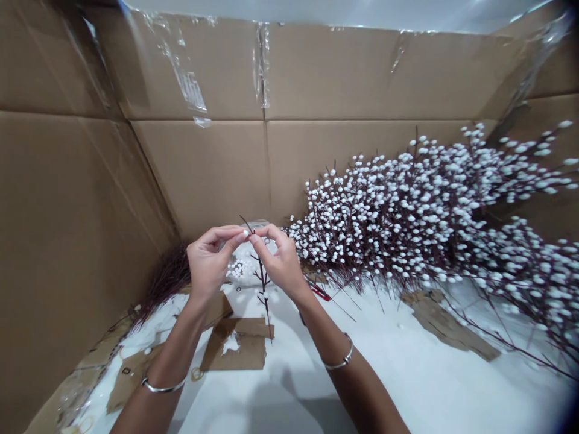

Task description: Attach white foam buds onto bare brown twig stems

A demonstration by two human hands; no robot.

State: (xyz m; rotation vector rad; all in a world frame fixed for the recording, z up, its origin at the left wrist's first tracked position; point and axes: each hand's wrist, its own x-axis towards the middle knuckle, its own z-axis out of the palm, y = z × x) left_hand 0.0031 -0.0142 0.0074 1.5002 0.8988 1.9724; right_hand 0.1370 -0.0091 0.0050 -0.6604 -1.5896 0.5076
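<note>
My left hand [211, 260] pinches a small white bead [245, 232] between thumb and forefinger, right at the top of a thin dark twig [264, 289]. My right hand [280, 259] is closed on that twig near its upper end and holds it upright over the white table [407, 374]. The twig's bare side shoots hang down between my wrists. Just behind my hands sits a clear container with white beads [239, 265], partly hidden by my fingers.
A large heap of twigs with white beads [429, 205] fills the right side. Bare dark twigs [165, 280] lie at the left by the cardboard wall [67, 211]. Cardboard scraps [237, 343] and a red-handled tool [320, 292] rest on the table.
</note>
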